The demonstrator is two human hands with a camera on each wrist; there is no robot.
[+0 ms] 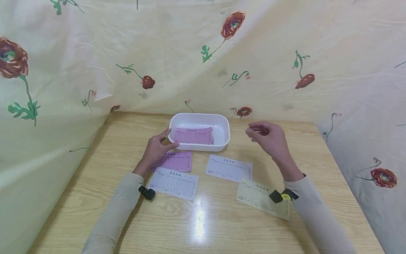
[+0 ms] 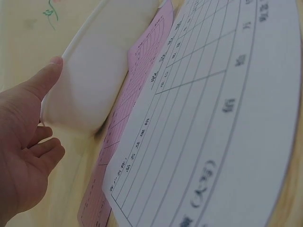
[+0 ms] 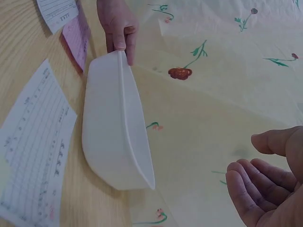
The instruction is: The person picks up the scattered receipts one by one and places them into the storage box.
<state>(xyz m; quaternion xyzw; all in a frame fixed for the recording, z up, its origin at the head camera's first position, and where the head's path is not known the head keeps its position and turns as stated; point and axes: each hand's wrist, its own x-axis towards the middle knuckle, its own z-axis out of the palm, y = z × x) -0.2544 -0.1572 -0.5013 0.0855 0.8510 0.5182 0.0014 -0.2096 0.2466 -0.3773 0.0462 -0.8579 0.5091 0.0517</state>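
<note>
My left hand (image 1: pixel 154 148) holds the left end of a white plastic tub (image 1: pixel 221 131), thumb at the near rim and fingers around the end wall. Inside the tub lies a pink printed slip (image 1: pixel 192 136). In the left wrist view the thumb rests at the rim of the tub (image 2: pixel 90 71), with the other fingers bent beside its end. My right hand (image 1: pixel 268 137) hovers to the right of the tub, fingers loosely curled and nothing between them. Below my left hand, a second pink slip (image 1: pixel 179 161) is partly covered by the wrist and a white slip (image 1: pixel 174 183).
Another white slip (image 1: pixel 229 168) lies right of centre, its corner by a pale yellow slip (image 1: pixel 257 195) partly under the right wrist's camera. The wooden table (image 1: pixel 177 225) meets a flowered cloth (image 1: pixel 177 46) at the back and sides.
</note>
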